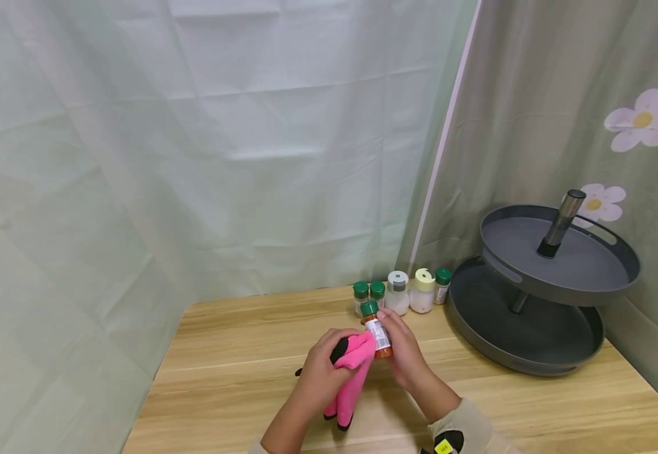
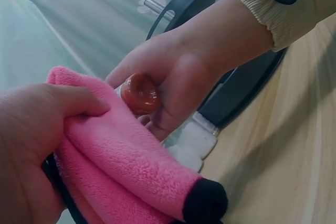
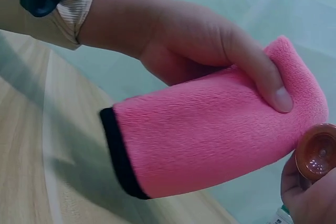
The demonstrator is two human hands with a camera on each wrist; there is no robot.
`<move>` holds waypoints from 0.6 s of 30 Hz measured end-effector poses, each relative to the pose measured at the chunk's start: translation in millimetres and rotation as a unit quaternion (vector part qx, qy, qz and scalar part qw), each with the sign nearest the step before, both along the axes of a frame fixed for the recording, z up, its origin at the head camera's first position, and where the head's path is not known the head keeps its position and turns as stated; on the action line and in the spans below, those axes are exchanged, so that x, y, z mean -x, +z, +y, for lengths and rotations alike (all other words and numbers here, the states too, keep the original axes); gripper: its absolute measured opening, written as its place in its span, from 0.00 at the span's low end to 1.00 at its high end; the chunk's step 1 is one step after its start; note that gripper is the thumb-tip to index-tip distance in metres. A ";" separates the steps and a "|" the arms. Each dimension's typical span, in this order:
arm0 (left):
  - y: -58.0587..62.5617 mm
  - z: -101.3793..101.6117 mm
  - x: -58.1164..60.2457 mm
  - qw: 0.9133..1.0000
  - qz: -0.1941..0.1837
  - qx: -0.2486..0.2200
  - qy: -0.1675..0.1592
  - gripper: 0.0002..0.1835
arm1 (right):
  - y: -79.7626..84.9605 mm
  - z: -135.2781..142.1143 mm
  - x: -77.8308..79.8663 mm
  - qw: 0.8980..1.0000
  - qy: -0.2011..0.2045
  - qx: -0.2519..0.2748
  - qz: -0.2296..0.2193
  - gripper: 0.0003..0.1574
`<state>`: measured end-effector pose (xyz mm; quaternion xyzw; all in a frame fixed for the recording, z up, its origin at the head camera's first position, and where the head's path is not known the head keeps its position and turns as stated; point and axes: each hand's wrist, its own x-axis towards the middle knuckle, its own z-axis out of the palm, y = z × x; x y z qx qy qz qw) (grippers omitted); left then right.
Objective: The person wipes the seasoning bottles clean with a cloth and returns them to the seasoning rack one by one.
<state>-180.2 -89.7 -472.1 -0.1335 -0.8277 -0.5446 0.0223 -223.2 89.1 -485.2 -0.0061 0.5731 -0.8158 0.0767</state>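
Observation:
A folded pink cloth (image 1: pixel 353 378) with black edging is gripped in my left hand (image 1: pixel 322 366), the thumb pressing on top of it in the right wrist view. My right hand (image 1: pixel 405 353) holds a spice jar (image 1: pixel 378 334) with a green cap, a white label and orange-red contents. The jar tilts a little, and its rounded base (image 2: pixel 140 94) faces the left wrist camera. The cloth's upper fold lies right against the jar's side. From the left hand the lower part of the cloth (image 3: pixel 194 140) hangs down over the wooden table.
Behind the hands, a row of jars stands along the table's back edge: green-capped jars (image 1: pixel 360 296), a grey-lidded jar (image 1: pixel 398 295) and a yellow-lidded jar (image 1: pixel 422 293). A dark two-tier round tray (image 1: pixel 524 353) stands at the right. Curtains (image 1: pixel 283 157) hang behind the table.

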 end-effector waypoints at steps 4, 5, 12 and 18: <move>3.4 -3.7 2.2 0.999 0.015 -0.028 0.037 0.27 | -0.2 -3.6 -2.6 1.000 0.029 0.000 -0.005 0.20; 4.1 -4.9 2.8 0.998 0.019 -0.034 0.047 0.27 | -0.1 -4.2 -3.1 0.999 0.036 0.000 -0.006 0.20; 6.1 -13.0 6.2 0.994 0.015 -0.061 0.091 0.26 | -1.3 -5.7 -6.0 0.996 0.089 -0.020 -0.001 0.30; 6.7 -12.7 6.4 0.995 0.016 -0.065 0.074 0.26 | -1.3 -7.1 -7.3 0.997 0.083 -0.001 -0.006 0.31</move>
